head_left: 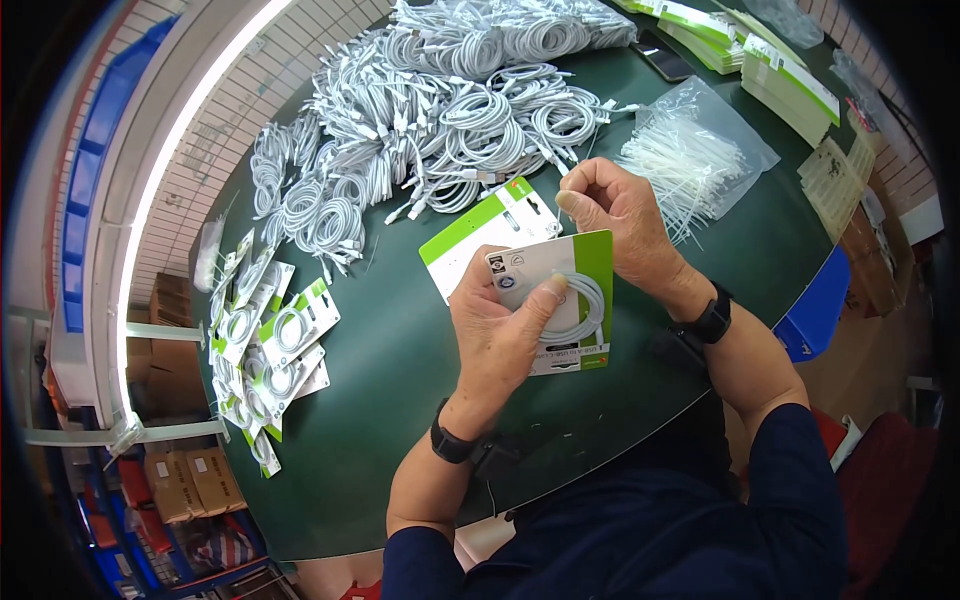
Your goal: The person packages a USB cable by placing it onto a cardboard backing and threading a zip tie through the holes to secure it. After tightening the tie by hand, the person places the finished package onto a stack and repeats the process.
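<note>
My left hand (495, 335) grips a white and green packaging card (597, 250), its thumb pressing a coiled white cable (590, 305) flat against the card's face. Just above the card's upper edge, my right hand (620, 210) is closed in a pinch. What sits between its fingertips is too small to make out. Another white and green card (470, 240) lies on the table behind the held one, partly covered by it and by my left hand.
A large heap of coiled white cables (400, 120) covers the back of the green table (400, 400). Cards with cables attached (285, 340) are piled at the left. To the right lie a plastic bag of white cable ties (690, 150), a dark phone (663, 55) and stacked cards (790, 85).
</note>
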`<state>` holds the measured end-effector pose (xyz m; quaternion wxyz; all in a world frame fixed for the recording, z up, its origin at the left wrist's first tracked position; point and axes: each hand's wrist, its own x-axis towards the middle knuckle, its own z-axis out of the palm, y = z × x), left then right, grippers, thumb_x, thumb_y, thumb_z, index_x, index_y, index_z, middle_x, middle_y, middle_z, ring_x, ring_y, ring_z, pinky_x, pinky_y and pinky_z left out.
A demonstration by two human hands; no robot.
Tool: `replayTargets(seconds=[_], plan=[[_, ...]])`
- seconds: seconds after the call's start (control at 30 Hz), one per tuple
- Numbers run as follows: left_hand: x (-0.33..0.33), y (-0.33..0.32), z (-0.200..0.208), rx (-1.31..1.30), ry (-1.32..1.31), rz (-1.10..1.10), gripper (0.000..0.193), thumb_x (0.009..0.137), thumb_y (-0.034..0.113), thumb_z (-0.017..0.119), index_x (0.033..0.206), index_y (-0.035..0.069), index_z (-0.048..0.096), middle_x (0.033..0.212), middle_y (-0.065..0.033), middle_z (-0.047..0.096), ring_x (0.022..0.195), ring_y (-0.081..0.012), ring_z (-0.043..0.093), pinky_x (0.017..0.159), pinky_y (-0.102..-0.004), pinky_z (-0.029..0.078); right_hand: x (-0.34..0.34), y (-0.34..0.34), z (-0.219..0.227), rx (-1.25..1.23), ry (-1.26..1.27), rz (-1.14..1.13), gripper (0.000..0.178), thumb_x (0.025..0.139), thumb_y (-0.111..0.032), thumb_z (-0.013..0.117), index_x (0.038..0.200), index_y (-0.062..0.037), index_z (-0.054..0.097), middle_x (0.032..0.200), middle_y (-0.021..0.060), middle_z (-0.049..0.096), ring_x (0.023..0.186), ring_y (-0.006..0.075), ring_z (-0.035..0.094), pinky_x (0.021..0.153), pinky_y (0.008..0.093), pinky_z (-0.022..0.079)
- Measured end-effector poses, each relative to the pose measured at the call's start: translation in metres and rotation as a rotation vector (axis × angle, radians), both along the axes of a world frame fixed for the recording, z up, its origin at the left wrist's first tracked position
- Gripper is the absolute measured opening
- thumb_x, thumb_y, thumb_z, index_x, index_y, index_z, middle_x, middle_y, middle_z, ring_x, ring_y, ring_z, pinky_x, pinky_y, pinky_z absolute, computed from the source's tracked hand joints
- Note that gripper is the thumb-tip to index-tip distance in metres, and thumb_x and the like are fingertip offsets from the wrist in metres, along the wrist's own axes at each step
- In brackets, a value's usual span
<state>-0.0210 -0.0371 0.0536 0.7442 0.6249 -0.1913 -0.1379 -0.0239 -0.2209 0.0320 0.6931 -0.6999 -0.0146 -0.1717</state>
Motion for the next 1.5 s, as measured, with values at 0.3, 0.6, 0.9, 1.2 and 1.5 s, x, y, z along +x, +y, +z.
replayTargets(seconds=[0.3, 0.6, 0.9, 1.2, 1.5], plan=[[0.024, 0.010, -0.006, -0.130, 0.096, 0.149, 0.024, 0.088, 0.004, 0.074, 0.108, 0.000, 0.060, 0.099, -0.0084, 0.070, 0.086, -0.0121, 0.068, 0.078, -0.0277, 0.056, 0.004, -0.011, 0.002, 0.305, -0.091, -0.069, 0.016, 0.100, -0.017, 0.064, 0.102, -0.0020, 0.058, 0.085, 0.0011, 0.060, 0.073, 0.0034, 0.052, 0.063, 0.0193, 0.043], [0.031, 0.014, -0.011, -0.071, -0.031, 0.220, 0.025, 0.089, 0.007, 0.075, 0.108, -0.001, 0.060, 0.102, -0.0088, 0.071, 0.088, -0.0116, 0.067, 0.079, -0.0275, 0.056, -0.008, 0.013, 0.001, -0.245, 0.116, 0.245, 0.027, 0.093, -0.018, 0.071, 0.108, 0.0017, 0.059, 0.088, 0.0031, 0.067, 0.070, 0.0083, 0.059, 0.062, 0.0227, 0.047], [0.033, 0.012, -0.012, -0.087, -0.035, 0.165, 0.037, 0.088, 0.006, 0.074, 0.119, -0.003, 0.056, 0.104, -0.0107, 0.071, 0.090, -0.0126, 0.068, 0.078, -0.0266, 0.056, -0.009, 0.021, 0.002, -0.438, -0.083, 0.059, 0.022, 0.094, -0.016, 0.069, 0.105, 0.0008, 0.061, 0.086, 0.0021, 0.068, 0.072, 0.0043, 0.058, 0.062, 0.0232, 0.048], [0.031, 0.010, 0.005, 0.018, -0.168, 0.099, 0.070, 0.086, -0.005, 0.070, 0.147, -0.003, 0.037, 0.112, -0.0155, 0.068, 0.100, -0.0185, 0.069, 0.083, -0.0280, 0.057, -0.009, 0.014, -0.003, -0.324, -0.061, -0.005, 0.018, 0.098, -0.016, 0.066, 0.104, -0.0006, 0.060, 0.081, -0.0011, 0.063, 0.071, 0.0033, 0.054, 0.062, 0.0219, 0.046], [0.033, 0.017, 0.005, -0.010, -0.058, 0.061, 0.074, 0.085, -0.005, 0.069, 0.150, -0.003, 0.032, 0.117, -0.0167, 0.067, 0.102, -0.0191, 0.069, 0.082, -0.0275, 0.057, -0.002, 0.016, -0.013, -0.154, -0.076, 0.081, 0.013, 0.097, -0.010, 0.066, 0.103, -0.0007, 0.059, 0.086, -0.0016, 0.062, 0.074, 0.0028, 0.054, 0.064, 0.0212, 0.046]])
